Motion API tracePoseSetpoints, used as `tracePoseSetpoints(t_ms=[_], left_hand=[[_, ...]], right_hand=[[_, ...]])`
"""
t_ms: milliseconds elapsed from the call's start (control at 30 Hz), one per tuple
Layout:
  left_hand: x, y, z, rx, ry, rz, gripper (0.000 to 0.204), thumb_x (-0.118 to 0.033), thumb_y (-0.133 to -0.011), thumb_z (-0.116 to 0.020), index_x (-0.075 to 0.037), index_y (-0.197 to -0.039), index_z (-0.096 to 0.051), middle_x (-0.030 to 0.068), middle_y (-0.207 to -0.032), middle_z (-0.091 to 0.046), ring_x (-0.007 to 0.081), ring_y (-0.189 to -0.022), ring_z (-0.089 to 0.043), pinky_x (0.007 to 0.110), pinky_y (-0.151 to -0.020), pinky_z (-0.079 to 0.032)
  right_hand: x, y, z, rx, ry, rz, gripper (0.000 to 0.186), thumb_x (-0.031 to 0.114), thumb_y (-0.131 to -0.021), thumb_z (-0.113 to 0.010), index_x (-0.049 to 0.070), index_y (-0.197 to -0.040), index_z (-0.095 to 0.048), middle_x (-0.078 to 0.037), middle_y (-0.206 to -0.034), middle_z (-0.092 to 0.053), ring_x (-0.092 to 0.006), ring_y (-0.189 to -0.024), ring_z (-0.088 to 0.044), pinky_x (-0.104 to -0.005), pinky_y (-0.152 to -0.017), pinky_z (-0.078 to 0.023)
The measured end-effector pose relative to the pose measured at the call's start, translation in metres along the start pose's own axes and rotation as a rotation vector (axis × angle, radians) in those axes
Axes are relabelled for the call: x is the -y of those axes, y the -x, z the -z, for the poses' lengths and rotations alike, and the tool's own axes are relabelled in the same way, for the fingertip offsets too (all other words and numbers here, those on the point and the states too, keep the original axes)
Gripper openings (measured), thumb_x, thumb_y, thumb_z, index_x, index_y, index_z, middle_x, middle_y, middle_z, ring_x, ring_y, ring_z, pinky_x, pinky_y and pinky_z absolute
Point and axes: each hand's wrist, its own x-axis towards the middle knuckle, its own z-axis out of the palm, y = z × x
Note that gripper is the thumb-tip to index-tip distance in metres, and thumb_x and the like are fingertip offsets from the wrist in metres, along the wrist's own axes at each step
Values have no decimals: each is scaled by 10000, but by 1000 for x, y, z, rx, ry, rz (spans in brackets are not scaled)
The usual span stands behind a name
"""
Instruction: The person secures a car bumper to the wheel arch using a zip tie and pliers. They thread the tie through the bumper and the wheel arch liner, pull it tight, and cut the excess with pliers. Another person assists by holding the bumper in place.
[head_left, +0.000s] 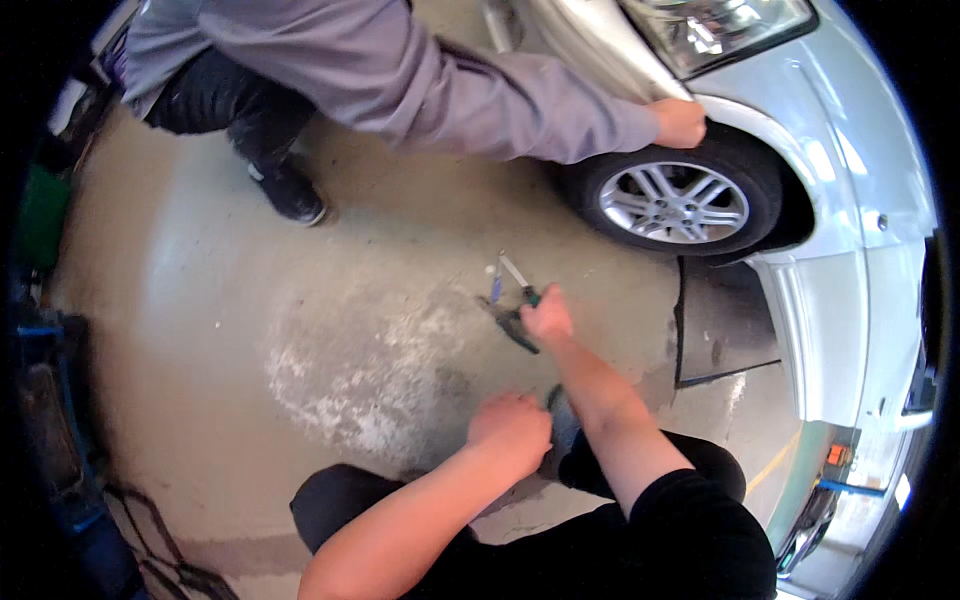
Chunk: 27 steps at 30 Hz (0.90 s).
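My right hand (pixel 550 315) reaches low over the floor in front of me, its fingers closed round the dark green handle of a hand tool with a straight bright metal shaft (pixel 515 270); it resembles a screwdriver, but its tip is too small to tell. Just left of that hand lies a dark-handled tool, perhaps pliers (pixel 512 326). A small blue-handled tool (pixel 496 286) is beside the metal shaft. Nearer to me, my left hand (pixel 510 432) is curled closed between my knees; its fingers are turned away, and whatever they hold is hidden.
A silver car (pixel 850 215) stands at the right, its front wheel (pixel 675 203) close ahead. Across from me a co-worker in a grey sleeve (pixel 500 105) rests a hand (pixel 680 123) above the tyre. A dark panel (pixel 725 320) lies beside the car. Blue equipment (pixel 50 400) lines the left.
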Motion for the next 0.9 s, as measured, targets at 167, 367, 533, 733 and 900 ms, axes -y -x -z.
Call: tracePoseSetpoints(t_ms=[167, 367, 533, 733, 900], left_hand=[[-4, 3, 9, 76, -31, 34, 387, -377, -959, -671, -72, -1195, -700, 138, -1251, -649, 330, -1221, -604, 482, -1043, -468], [-3, -1, -2, 87, -58, 39, 379, -387, -960, -665, -81, -1182, -704, 130, -1229, -655, 322, -1202, -617, 494, -1034, -467], [1, -2, 4, 87, -22, 69, 370, -378, -967, -654, -85, -1189, -699, 128, -1203, -662, 318, -1186, -626, 502, -1018, -472], [6, -14, 13, -6, -48, 86, 385, -400, -972, -642, -82, -1182, -685, 127, -1187, -666, 324, -1128, -657, 471, -947, -527], [9, -23, 8, -117, 0, 119, 395, -405, -968, -638, -79, -1189, -672, 132, -1201, -664, 330, -1130, -660, 472, -907, -560]], right_hand=[[49, -1, 1, 83, -72, 140, 528, 353, -871, -728, 78, -1287, -558, -225, -1267, -654, -391, -1182, -638, -469, -1001, -520], [48, -33, -42, -41, -8, 19, 472, 319, -885, -715, 104, -1293, -614, -205, -1271, -666, -373, -1185, -638, -457, -1005, -513], [37, -12, -23, 6, -103, 165, 482, 249, -880, -686, 102, -1327, -580, -198, -1282, -634, -377, -1201, -623, -478, -995, -517], [-26, 48, -9, 6, 2, 428, 575, 327, -871, -730, 84, -1358, -545, -206, -1299, -593, -393, -1202, -583, -468, -1030, -490], [-44, 69, -44, -124, 180, 453, 801, 451, -840, -774, 92, -1473, -441, -174, -1390, -497, -367, -1264, -510, -472, -1053, -448]])
